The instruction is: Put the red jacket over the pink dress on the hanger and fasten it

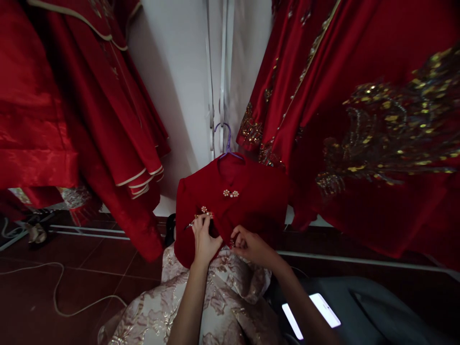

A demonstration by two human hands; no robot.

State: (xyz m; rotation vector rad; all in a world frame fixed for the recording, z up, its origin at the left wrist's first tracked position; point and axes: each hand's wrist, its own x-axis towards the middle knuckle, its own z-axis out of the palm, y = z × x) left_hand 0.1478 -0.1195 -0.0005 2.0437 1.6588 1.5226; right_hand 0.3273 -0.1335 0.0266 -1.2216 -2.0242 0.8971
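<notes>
A red jacket (258, 196) hangs in front of me on a purple hanger (229, 139), its front partly spread apart. At its chest sits a beaded flower clasp (230, 193), joined across the opening. My left hand (205, 239) grips the left front panel, its fingertips beside a second flower clasp (205, 211) and its thumb pointing right. Curled fingers of my right hand (251, 245) pinch the lower edge of the other panel, where a small beaded piece (232, 243) shows at the fingertips. The fingers partly hide both edges.
Red garments (122, 105) hang at left, and a sequined red garment (388, 129) at right. Below the jacket lies pale brocade fabric (154, 316). A lit phone (324, 310) rests at lower right on a dark surface. A white cable (59, 292) crosses the tiled floor.
</notes>
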